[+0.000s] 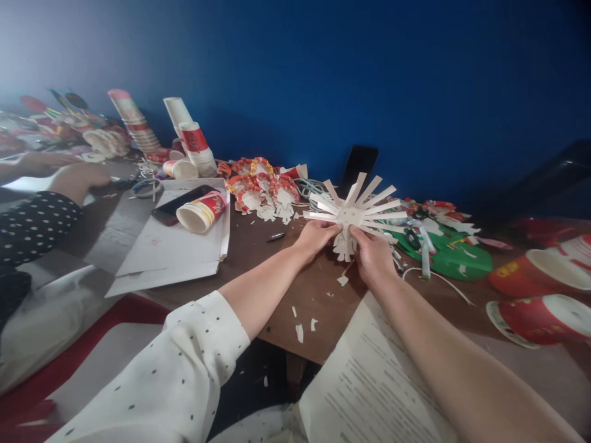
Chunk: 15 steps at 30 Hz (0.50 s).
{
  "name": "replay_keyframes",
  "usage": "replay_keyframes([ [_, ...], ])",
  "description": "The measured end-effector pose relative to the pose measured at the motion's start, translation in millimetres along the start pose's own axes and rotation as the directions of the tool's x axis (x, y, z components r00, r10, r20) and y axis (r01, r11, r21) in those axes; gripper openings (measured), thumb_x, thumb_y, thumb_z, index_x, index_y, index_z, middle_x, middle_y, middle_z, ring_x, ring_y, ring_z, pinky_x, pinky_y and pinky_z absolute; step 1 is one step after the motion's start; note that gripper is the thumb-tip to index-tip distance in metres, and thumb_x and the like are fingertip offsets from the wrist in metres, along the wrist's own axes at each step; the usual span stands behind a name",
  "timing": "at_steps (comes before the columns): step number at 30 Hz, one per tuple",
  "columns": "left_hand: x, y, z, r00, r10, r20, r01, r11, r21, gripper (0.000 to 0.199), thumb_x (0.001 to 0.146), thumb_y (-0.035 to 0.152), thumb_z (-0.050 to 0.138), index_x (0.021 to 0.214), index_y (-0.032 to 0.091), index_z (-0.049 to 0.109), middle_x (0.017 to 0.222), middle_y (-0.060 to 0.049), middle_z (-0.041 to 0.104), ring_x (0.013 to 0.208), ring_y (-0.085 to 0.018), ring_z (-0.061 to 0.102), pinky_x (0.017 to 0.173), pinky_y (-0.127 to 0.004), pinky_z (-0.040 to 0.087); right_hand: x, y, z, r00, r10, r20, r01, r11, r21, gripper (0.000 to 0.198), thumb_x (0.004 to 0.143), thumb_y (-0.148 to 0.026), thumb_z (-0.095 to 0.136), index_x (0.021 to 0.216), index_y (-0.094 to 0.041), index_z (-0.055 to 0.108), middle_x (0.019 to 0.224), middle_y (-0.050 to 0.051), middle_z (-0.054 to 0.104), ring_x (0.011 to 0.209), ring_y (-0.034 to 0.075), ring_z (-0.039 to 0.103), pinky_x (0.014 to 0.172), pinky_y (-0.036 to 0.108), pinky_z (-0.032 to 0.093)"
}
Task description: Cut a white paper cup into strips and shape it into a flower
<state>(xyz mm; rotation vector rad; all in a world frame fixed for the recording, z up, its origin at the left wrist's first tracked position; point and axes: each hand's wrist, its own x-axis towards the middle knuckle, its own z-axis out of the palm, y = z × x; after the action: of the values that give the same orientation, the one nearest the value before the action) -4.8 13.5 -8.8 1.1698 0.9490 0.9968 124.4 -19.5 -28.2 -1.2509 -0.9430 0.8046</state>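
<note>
Between my two hands is a white paper cutout figure (349,215) with long strips fanning out around its head and a small cut body below. My left hand (319,239) pinches its left side near the body. On the other side, my right hand (370,251) grips it with the thumb on top. Small paper scraps (299,332) lie on the brown table (272,289) below my wrists. A printed sheet (369,381) lies under my right forearm, by the table edge.
Paper cups (196,147) stand stacked by the blue wall, and more red cups (545,317) lie at right. Finished-looking cup cutouts (265,184) are piled behind my left hand. A green sheet (466,258) and a cardboard with a phone (184,203) flank me. Another person's arm (69,184) is at left.
</note>
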Motion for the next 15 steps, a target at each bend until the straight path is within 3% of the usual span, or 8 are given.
replay_keyframes([
  [4,0,-2,0,1.0,-0.021,0.013,0.021,1.0,-0.022,0.025,0.071,0.035,0.071,0.079,0.011,0.069,0.066,-0.002,0.063,0.056,-0.009,0.05,0.06,-0.024,0.041,-6,-10,3,0.995,0.101,-0.003,-0.101,0.992,0.07,0.034,0.067,-0.044,0.074,0.088,-0.017,0.075,0.081,0.005,0.074,0.077,0.025,0.07,0.08,0.041,0.056],
  [9,0,-4,0,0.999,0.009,-0.035,-0.008,1.0,0.027,0.022,0.068,0.032,0.073,0.073,0.011,0.069,0.063,-0.003,0.064,0.056,-0.011,0.052,0.061,-0.025,0.043,-12,-21,6,0.992,0.122,-0.018,-0.121,0.992,0.046,0.027,0.067,-0.039,0.074,0.083,-0.018,0.075,0.075,0.005,0.073,0.075,0.027,0.069,0.077,0.044,0.055],
  [15,-5,2,5,0.999,0.038,-0.019,-0.039,0.998,-0.045,0.019,0.068,0.027,0.074,0.076,0.01,0.07,0.076,-0.007,0.069,0.069,-0.015,0.06,0.072,-0.029,0.048,-10,-16,6,0.992,0.124,-0.03,-0.123,0.992,0.036,0.028,0.067,-0.042,0.072,0.082,-0.018,0.074,0.072,0.004,0.072,0.075,0.025,0.068,0.075,0.042,0.054],
])
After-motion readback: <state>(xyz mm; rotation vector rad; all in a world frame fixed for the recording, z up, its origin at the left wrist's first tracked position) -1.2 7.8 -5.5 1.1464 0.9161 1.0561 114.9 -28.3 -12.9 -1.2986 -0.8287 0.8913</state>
